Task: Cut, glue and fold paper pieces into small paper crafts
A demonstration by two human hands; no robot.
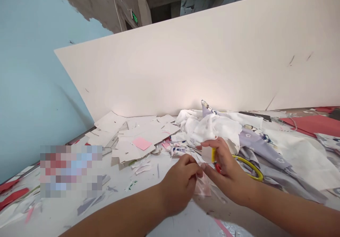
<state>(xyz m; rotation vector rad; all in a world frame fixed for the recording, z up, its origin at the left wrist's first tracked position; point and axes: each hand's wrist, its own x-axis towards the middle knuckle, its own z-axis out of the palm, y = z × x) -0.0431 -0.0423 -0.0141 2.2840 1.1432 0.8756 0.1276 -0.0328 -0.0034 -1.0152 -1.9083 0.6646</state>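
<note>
My left hand (184, 178) is closed, its thumb and fingers pinched together near the middle of the view. What sits in the pinch is too small to make out. My right hand (225, 168) curves around a yellow looped handle (256, 169) with a bit of red, like that of scissors. No blades show. Its thumb tip meets the left fingers, while the index finger arches above a small pale piece (207, 155). Below both hands lies a translucent pinkish sheet (203, 186). Behind the right hand spreads a heap of white and lavender printed fabric (248, 139).
White card pieces (106, 125) are piled at the back left, with a pink paper square (142, 143) on top. Red sheets (316, 123) lie far right. Scraps litter the white surface (148, 184). A tall white panel (186, 63) stands behind, beside a blue wall (34, 70).
</note>
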